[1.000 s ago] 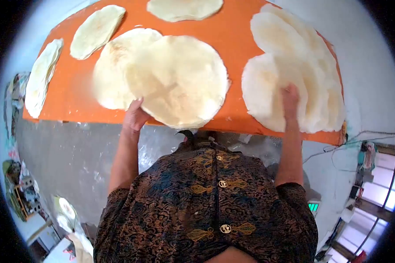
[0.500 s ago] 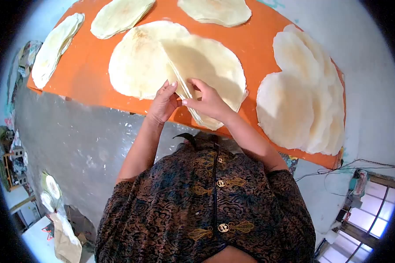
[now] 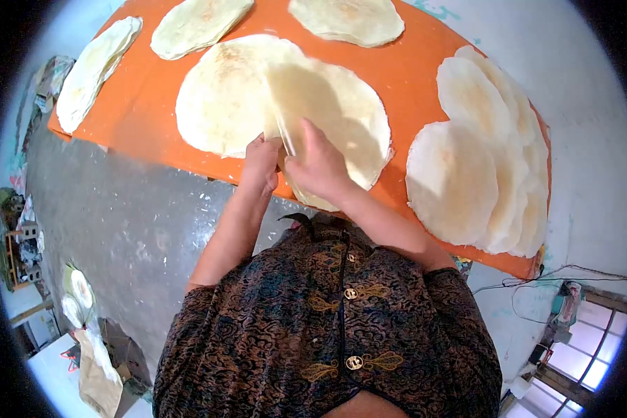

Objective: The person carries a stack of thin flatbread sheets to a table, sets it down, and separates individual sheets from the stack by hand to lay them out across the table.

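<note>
Head view: Left hand (image 3: 261, 166) curled at lifted flatbread (image 3: 291, 141), pinching it; right hand (image 3: 320, 166) against other side, cannot tell whether gripping. Lifted flatbread upright, tilted, above broad overlapping rounds (image 3: 219, 97) near front edge of orange tabletop (image 3: 146, 122); layered sheets (image 3: 454, 188) farther right.

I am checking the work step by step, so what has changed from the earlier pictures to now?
The right hand left the overlapping sheets at the table's right end and moved left, to the middle. It came beside the left hand; a blurred, raised sheet now stands between them. The camera view turned. The overlapping sheets and the three outer piles stayed on the table.
</note>
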A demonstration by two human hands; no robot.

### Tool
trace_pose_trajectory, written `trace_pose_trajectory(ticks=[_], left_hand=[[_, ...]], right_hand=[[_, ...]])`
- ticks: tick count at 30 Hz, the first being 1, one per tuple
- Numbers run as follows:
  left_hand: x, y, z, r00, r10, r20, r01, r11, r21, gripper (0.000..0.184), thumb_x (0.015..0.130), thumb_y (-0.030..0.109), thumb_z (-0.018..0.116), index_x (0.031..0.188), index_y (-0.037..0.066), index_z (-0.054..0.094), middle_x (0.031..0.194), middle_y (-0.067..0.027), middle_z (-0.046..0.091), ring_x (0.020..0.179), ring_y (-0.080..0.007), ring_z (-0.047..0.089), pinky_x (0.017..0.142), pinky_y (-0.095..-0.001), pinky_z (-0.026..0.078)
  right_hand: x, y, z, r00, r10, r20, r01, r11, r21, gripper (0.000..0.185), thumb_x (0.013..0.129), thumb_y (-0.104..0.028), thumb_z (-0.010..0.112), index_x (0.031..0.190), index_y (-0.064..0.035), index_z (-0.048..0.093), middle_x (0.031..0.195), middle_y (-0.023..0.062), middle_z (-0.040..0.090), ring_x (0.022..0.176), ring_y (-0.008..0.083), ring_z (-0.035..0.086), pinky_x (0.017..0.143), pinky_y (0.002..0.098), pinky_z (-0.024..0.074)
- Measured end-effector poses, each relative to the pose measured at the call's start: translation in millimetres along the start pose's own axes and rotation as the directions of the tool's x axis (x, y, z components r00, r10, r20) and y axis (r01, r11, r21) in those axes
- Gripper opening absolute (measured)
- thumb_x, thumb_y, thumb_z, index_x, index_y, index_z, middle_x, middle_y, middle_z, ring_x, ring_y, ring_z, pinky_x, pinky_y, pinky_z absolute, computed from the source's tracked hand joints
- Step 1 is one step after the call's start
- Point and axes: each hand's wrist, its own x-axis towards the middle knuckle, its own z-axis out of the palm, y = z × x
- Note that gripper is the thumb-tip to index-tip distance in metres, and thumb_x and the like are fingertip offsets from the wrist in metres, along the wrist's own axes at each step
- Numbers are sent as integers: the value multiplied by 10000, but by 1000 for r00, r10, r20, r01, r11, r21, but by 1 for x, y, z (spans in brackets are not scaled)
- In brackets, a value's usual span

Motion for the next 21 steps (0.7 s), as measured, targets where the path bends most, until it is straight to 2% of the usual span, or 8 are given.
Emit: trace_pose_trajectory(ticks=[1,4,5,8,10,14,16,21], left_hand=[[0,-2,4,999,18,-31,-18,1000,24,226,775,63,455,972,-19,529,839,-98,579,665,-164,563,586,-291,477],[3,-9,-9,993,113,-43,-104,978,178,191,778,74,456,910,-32,546,801,-126,583,652,-208,574,594,-316,485],[5,-11,-4,995,98,16,-98,995,20,191,784,88,466,908,-39,539,814,-140,583,666,-231,579,590,-332,488],[35,-26,-67,994,-39,104,61,975,-212,273,830,128,483,1033,-56,480,925,-166,558,810,-288,566,707,-391,488],[48,-31,-92,989,-145,5,144,977,-159,262,857,124,451,1050,-53,465,954,-169,558,830,-292,564,725,-412,484],[57,-38,-113,974,-124,-190,105,989,-107,237,850,138,455,995,-44,498,904,-172,575,801,-295,575,704,-401,493],[44,-29,-93,943,-157,-295,121,983,-138,240,858,138,451,1010,-42,494,930,-164,571,830,-290,573,712,-394,491],[63,-47,-124,959,-217,-181,196,973,-125,315,848,173,478,1095,-19,454,1021,-149,545,899,-281,560,733,-396,489]], right_hand=[[2,2,8,994,-64,-91,61,998,-33,555,719,-137,499,1238,-31,332,1023,200,548,917,336,548,781,402,435],[13,5,-7,992,39,116,-44,998,36,497,724,-157,513,1181,-5,390,981,231,549,902,313,561,728,439,442],[32,20,-26,959,124,254,-120,992,-29,365,728,-148,509,1061,2,502,855,222,586,856,325,577,704,425,451],[71,73,-55,981,182,61,-191,897,399,264,733,-122,505,950,17,560,733,190,598,754,277,599,658,382,462],[86,79,-128,982,149,115,-187,847,498,336,772,-141,521,1070,12,534,846,75,612,746,148,573,676,313,461],[87,107,-242,956,294,-15,-186,640,745,337,774,-124,540,1077,22,529,918,82,607,817,169,583,733,291,467],[81,153,-277,969,232,-88,-50,528,848,375,758,-108,558,1107,20,506,971,102,594,851,183,583,742,300,469],[36,321,-308,794,595,-121,-234,484,843,360,761,-134,563,1078,22,497,1011,139,571,847,210,588,740,313,480]])
